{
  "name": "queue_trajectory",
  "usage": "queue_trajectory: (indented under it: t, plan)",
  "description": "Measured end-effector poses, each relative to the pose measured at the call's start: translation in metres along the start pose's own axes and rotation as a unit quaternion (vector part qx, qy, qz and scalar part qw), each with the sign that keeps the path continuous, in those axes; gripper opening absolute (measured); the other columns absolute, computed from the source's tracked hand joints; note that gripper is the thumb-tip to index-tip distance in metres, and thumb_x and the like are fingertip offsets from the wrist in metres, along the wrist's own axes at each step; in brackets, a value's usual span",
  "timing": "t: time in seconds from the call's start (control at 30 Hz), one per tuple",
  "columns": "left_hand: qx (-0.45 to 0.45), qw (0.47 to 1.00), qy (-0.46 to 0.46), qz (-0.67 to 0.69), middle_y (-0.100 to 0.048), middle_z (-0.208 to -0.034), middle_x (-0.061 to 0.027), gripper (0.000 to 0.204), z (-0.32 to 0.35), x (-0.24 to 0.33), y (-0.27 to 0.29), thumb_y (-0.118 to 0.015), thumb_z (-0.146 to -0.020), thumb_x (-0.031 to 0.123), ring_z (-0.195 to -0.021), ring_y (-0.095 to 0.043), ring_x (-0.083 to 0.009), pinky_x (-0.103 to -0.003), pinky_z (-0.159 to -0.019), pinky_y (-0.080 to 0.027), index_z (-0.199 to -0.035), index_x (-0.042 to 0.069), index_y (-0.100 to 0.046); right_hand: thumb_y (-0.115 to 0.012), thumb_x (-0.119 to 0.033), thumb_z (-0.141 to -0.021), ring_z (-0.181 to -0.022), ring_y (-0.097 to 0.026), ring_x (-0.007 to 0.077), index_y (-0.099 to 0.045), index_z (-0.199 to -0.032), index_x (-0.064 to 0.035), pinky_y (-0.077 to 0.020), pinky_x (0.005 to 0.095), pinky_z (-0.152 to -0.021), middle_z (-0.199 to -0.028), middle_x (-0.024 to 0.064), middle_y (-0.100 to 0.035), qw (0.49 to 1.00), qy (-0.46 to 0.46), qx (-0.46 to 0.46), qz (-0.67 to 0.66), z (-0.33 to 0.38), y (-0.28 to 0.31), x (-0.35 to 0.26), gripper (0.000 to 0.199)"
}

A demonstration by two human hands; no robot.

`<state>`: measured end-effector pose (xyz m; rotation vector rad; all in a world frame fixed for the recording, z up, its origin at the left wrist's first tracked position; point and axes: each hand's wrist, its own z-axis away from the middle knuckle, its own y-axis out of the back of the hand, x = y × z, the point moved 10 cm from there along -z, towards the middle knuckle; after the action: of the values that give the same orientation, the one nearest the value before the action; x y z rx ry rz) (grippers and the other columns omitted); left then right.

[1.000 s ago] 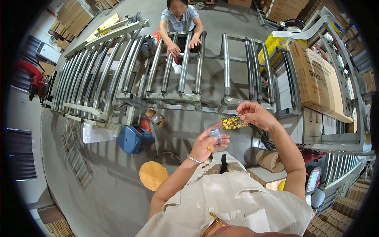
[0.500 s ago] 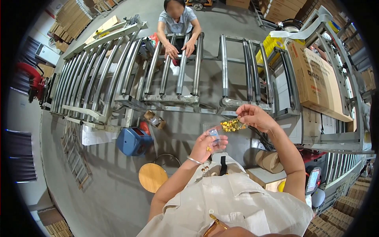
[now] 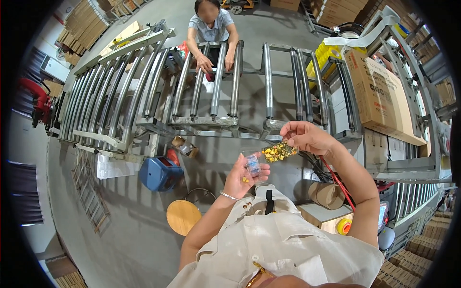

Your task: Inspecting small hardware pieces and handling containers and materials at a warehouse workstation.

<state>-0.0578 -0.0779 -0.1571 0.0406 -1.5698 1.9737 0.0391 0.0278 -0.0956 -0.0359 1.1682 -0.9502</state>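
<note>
Grey concrete floor (image 3: pixel 144 240) is lying open below the hands. Left hand (image 3: pixel 247 176) is pinching a small clear bag (image 3: pixel 252 162); right hand (image 3: pixel 305 137), just beside it, is gripping another clear bag (image 3: pixel 278 152) of yellow pieces, contents indistinct.

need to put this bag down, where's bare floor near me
Bare grey floor lies left of the round wooden stool, below the blue case. It is crowded to the right: paper roll, small box, red cable.
</note>
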Motion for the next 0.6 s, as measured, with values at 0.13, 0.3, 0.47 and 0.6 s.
queue_trajectory:
  t: [0.13,0.3,0.47,0.6]
  plan:
    - [-0.003,1.000,0.005,0.003,-0.056,-0.110,-0.0178,0.059,0.003,-0.004,-0.004,-0.032,-0.091,0.049,-0.094,-0.059,-0.0286,-0.041,-0.084,-0.046,-0.127,0.002,-0.037,-0.063,0.000,-0.075,-0.070,-0.051,0.0037,-0.053,-0.100,-0.0039,-0.0385,0.0163,-0.057,-0.085,-0.0010,-0.056,0.999,-0.004,-0.027,0.018,0.008,-0.032,-0.026,0.027]
    - [0.011,0.999,0.023,0.026,-0.055,-0.111,-0.0221,0.072,0.013,-0.010,-0.027,-0.026,-0.089,0.057,-0.098,-0.057,-0.0325,-0.043,-0.085,-0.046,-0.125,-0.005,-0.038,-0.064,0.001,-0.074,-0.078,-0.052,0.0059,-0.052,-0.102,-0.0025,-0.0412,0.0181,-0.064,-0.091,0.0020,-0.055,0.985,-0.027,-0.159,0.068,0.013,-0.092,-0.047,0.032]
    - [-0.107,0.994,0.035,0.010,-0.048,-0.121,-0.0136,0.067,0.022,-0.007,-0.061,-0.030,-0.090,0.054,-0.108,-0.051,-0.0231,-0.037,-0.095,-0.040,-0.128,-0.002,-0.033,-0.064,0.004,-0.072,-0.085,-0.050,0.0086,-0.051,-0.103,-0.0015,-0.0426,0.0215,-0.073,-0.093,0.0013,-0.053,0.953,-0.050,-0.273,0.124,0.025,-0.155,-0.067,0.035]
    - [-0.070,0.997,-0.008,-0.008,-0.043,-0.125,-0.0114,0.061,0.026,-0.014,-0.058,-0.030,-0.091,0.050,-0.106,-0.052,-0.0227,-0.036,-0.092,-0.043,-0.127,0.001,-0.033,-0.061,0.006,-0.073,-0.084,-0.049,0.0083,-0.047,-0.108,-0.0010,-0.0420,0.0225,-0.072,-0.092,0.0024,-0.052,0.916,-0.071,-0.375,0.127,0.042,-0.196,-0.071,0.039]
